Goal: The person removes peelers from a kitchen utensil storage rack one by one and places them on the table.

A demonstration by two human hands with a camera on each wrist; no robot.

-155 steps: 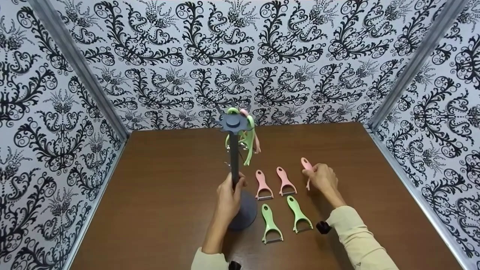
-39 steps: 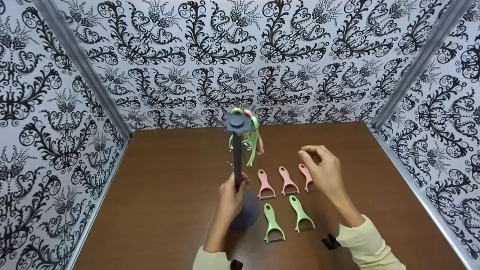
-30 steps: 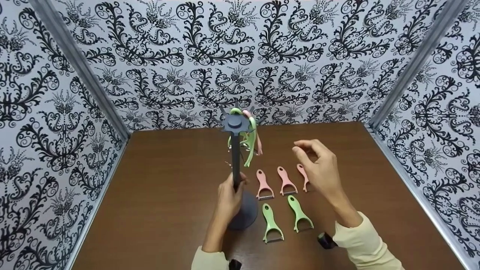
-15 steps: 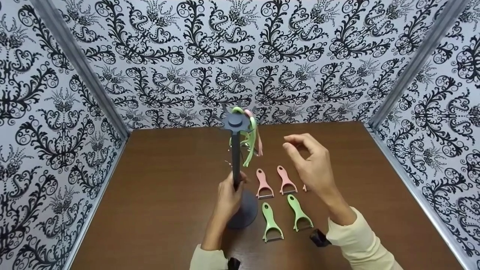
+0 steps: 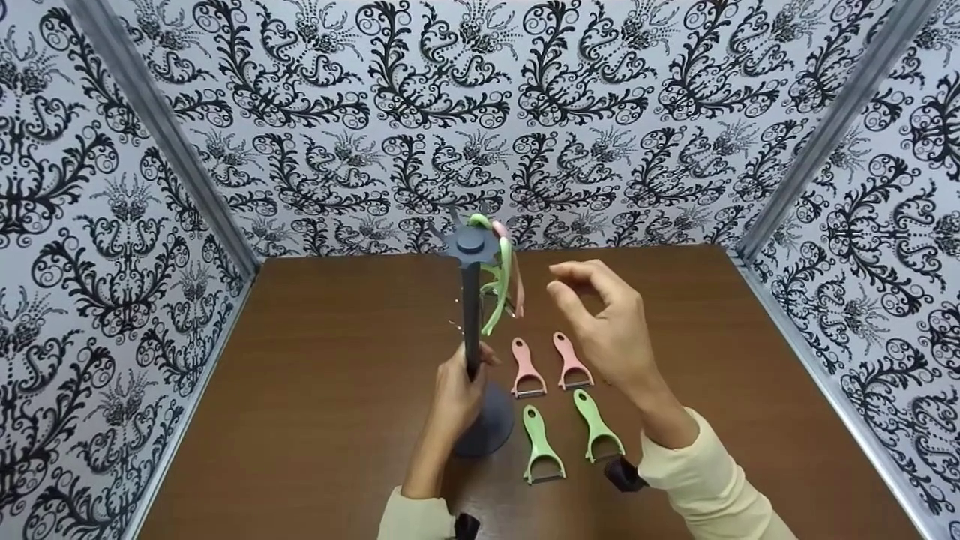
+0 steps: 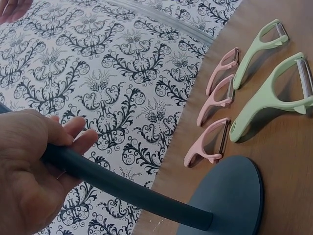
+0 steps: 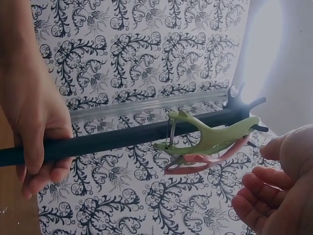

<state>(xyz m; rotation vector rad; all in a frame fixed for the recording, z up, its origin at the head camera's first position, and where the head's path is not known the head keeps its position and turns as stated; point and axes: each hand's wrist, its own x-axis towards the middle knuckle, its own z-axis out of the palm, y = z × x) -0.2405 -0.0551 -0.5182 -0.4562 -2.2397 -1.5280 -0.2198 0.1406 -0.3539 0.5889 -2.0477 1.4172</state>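
My left hand point(image 5: 455, 394) grips the pole of a dark grey hanging stand point(image 5: 470, 315), which stands upright. From its pronged top hang green peelers point(image 5: 505, 277) and a pink peeler point(image 7: 217, 160), overlapping one another. To the right of them, my right hand point(image 5: 611, 330) is raised, holding nothing, its thumb and fingers loosely bent and apart. On the table lie pink peelers point(image 5: 523, 357) and green peelers point(image 5: 535, 427). A third pink peeler point(image 6: 212, 82) shows in the left wrist view; in the head view my right hand hides it.
The brown wooden table point(image 5: 337, 375) bears the stand's round base point(image 5: 491, 427). Patterned walls point(image 5: 450, 97) with metal corner strips point(image 5: 172, 150) enclose the table at the back and sides. A bright light point(image 7: 264, 44) shines beyond the stand's top in the right wrist view.
My right hand has let go of the rightmost pink peeler, risen, and moved left towards the stand's top. The top has turned slightly with its peelers; my left hand keeps its grip.
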